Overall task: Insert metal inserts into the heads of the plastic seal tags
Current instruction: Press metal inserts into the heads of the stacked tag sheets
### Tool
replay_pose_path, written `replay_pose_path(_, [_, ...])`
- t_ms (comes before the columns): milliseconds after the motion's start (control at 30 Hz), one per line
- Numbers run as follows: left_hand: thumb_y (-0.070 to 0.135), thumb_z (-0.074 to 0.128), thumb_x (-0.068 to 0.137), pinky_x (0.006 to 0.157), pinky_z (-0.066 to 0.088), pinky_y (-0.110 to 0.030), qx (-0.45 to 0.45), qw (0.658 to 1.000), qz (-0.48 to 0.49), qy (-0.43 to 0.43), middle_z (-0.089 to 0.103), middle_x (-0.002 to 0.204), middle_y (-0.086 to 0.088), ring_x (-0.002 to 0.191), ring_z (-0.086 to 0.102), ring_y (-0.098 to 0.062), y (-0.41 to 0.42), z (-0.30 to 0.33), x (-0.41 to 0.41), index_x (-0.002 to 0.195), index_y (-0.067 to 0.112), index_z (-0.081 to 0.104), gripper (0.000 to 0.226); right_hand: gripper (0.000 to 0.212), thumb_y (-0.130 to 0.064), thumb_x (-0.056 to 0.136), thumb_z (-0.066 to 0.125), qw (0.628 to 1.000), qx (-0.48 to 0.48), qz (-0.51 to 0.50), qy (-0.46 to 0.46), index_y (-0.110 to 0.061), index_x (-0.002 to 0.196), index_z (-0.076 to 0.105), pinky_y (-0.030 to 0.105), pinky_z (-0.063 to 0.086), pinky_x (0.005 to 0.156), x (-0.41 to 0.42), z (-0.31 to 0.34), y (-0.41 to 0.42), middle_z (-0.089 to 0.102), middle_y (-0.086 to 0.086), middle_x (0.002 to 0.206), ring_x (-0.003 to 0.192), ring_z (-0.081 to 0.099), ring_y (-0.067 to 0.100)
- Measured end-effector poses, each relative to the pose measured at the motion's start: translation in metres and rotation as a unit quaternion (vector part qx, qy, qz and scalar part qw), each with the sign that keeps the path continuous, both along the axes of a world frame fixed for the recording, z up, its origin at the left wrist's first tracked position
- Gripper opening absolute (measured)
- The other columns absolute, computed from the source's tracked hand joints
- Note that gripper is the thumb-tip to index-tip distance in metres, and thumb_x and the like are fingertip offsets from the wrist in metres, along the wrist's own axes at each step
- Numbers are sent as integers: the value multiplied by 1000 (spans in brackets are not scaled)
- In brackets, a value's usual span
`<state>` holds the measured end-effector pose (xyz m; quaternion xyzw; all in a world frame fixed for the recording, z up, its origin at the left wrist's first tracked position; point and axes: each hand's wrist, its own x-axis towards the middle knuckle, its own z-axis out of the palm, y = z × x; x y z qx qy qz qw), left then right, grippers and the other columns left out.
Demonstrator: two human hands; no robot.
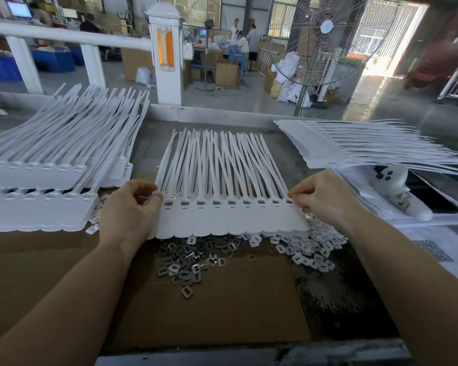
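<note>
Pinching both ends of the tag strip point(230, 215), left hand point(131, 207) and right hand point(325, 198) kept its heads level and steady. Loose metal inserts point(193, 260) lay just below, probably for easy reach.

A grey metal workbench point(154, 143) carries a brown cardboard sheet point(222, 307) at its six o'clock side. Loose metal inserts point(193, 260) and small white plastic caps point(307, 252) lie heaped near the centre. White seal tags are stacked at nine o'clock point(50, 159), centre point(222, 186) and two o'clock point(368, 146).
</note>
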<state>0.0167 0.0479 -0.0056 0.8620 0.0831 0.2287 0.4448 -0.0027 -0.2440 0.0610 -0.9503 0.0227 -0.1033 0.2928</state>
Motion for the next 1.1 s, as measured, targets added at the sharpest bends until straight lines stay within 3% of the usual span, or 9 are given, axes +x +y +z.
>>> replay_pose_path(200, [29, 66, 85, 71, 39, -26, -3, 1000, -3, 3, 56, 76, 15, 72, 52, -3, 0, 1, -1, 99, 21, 64, 16, 17, -4, 86, 60, 999, 10, -17, -35, -11, 93, 73, 22, 44, 73, -5, -5, 0, 63, -8, 73, 69, 57, 5])
replay_pose_path(433, [30, 66, 85, 71, 38, -24, 16, 1000, -6, -3, 56, 78, 14, 79, 53, -7, -1, 2, -2, 97, 21, 65, 15, 17, -6, 86, 60, 998, 26, -12, -63, -12, 96, 73, 25, 49, 86, -19, -14, 11, 70, 0, 95, 89, 63, 11])
replay_pose_path(567, [30, 65, 85, 72, 38, -24, 18, 1000, -9, -2, 60, 82, 10, 80, 54, -8, -1, 2, -3, 99, 22, 66, 15, 15, -7, 85, 63, 996, 33, 3, -85, -15, 92, 73, 15, 48, 78, -34, -17, 21, 69, -3, 90, 81, 62, 4])
replay_pose_path(767, [30, 63, 87, 74, 38, -25, 20, 1000, -16, 3, 62, 86, 6, 83, 55, -11, -2, 2, -4, 101, 22, 65, 17, 4, -22, 83, 68, 988, -98, 93, -79, -20, 85, 71, 22, 48, 78, -57, -32, 46, 56, -12, 83, 79, 53, 5])
replay_pose_path(900, [30, 63, 86, 74, 38, -25, 24, 1000, -17, 3, 61, 85, 8, 82, 54, -9, -2, 2, -4, 102, 23, 65, 17, 18, -38, 86, 60, 980, -170, 75, -76, -24, 91, 70, 19, 39, 71, -62, -38, 56, 52, -12, 86, 83, 49, 6])
replay_pose_path(1100, [31, 64, 86, 71, 37, -21, 23, 1000, -17, -2, 60, 81, 12, 76, 52, -2, -2, 1, -3, 101, 24, 65, 17, 25, -40, 93, 47, 965, -251, 45, -60, -21, 99, 64, 28, 46, 80, -64, -41, 63, 53, -6, 97, 93, 50, 12])
